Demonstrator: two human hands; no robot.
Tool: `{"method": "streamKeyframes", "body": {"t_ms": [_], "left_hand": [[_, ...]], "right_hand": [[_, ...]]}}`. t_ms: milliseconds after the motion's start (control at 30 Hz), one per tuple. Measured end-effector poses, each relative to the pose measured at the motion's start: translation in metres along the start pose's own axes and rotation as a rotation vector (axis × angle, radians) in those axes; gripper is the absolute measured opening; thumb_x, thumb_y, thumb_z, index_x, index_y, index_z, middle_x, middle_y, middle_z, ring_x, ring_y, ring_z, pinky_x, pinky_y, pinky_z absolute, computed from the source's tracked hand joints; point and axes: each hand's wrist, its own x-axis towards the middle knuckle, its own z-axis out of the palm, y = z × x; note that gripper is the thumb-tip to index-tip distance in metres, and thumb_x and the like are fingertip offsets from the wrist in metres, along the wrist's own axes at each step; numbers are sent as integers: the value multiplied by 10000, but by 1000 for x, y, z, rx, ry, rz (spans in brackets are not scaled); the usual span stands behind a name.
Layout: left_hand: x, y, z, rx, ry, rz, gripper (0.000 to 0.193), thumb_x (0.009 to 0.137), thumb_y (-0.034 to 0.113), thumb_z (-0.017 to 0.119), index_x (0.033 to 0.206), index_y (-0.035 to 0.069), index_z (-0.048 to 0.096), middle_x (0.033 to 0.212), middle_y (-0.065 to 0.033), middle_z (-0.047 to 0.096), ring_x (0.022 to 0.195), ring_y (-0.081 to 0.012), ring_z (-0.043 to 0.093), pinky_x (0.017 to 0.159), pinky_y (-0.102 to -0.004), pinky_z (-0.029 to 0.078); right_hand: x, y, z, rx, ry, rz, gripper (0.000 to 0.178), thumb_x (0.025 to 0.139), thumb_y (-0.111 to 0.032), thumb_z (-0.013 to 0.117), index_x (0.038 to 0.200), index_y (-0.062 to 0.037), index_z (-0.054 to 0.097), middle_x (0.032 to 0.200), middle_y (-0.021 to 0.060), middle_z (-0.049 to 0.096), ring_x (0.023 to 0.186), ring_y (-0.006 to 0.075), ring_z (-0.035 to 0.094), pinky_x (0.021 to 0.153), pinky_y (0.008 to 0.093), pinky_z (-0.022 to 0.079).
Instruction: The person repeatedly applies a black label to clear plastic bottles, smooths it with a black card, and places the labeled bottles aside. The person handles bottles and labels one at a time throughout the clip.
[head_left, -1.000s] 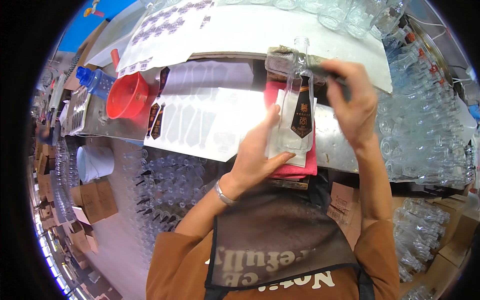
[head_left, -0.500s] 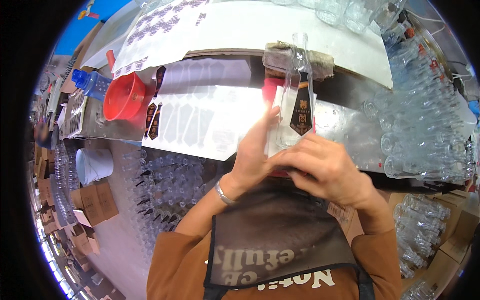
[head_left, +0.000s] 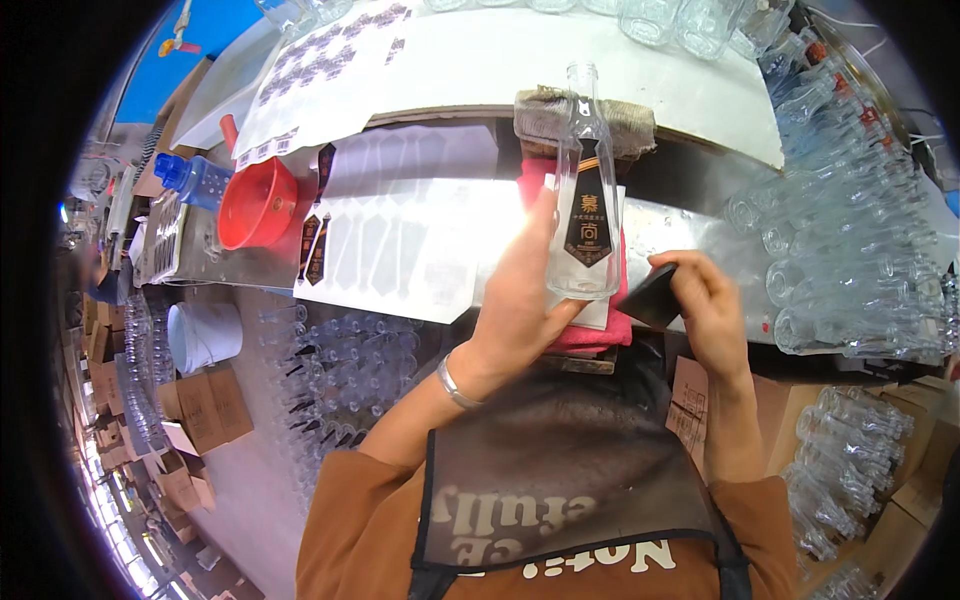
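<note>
A clear glass bottle [head_left: 566,274] with a black, pointed label [head_left: 588,215] on its front lies in my left hand [head_left: 508,312], neck pointing away from me. My fingers and thumb wrap its lower left side. Its neck rests against a rolled, dirty-white cloth [head_left: 632,122]. Beneath the bottle are white paper and a red cloth [head_left: 605,330]. To the right, apart from the bottle, my right hand [head_left: 715,318] pinches a flat black scraper-like piece [head_left: 652,298]. Left of my left hand, a backing sheet [head_left: 400,290] carries a few black labels at its left edge.
A red bowl [head_left: 240,225] and a blue plastic bottle [head_left: 195,182] stand at the left. Many glass bottles [head_left: 850,240] line the right side of the table. More bottles [head_left: 365,365] stand below on the left, beside a white bucket [head_left: 205,335] and cardboard boxes [head_left: 208,408].
My right hand has moved right, off the bottle, and the black piece now shows in it. The bottle has shifted slightly left and turned, so its label faces me more squarely.
</note>
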Motion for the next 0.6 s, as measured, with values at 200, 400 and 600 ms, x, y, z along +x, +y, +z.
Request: {"method": "streamKeyframes", "body": {"t_ms": [200,400,600], "left_hand": [[10,4,1,-469,31,-113,1026,798,129,837,1561,-61,177,1530,-288,390,1403,-354,448,1117,-395,400],[-2,-12,-4,118,23,67,962,696,73,827,1518,-13,334,1534,-277,384,1357,-436,463,1105,-427,421],[-11,-26,3,120,-20,19,972,720,103,824,1530,-22,301,1546,-277,361,1393,-436,408,1140,-445,367]], "right_hand": [[27,7,19,280,-243,215,602,1083,-476,379,1207,43,658,628,27,560,484,83,447,505,232,378],[15,-4,27,-491,-9,-139,378,991,-255,626,1225,42,647,762,88,692,517,81,496,500,261,407],[12,0,36,-638,90,-227,328,908,-157,707,1176,27,659,826,133,719,513,124,536,512,294,438]]}}
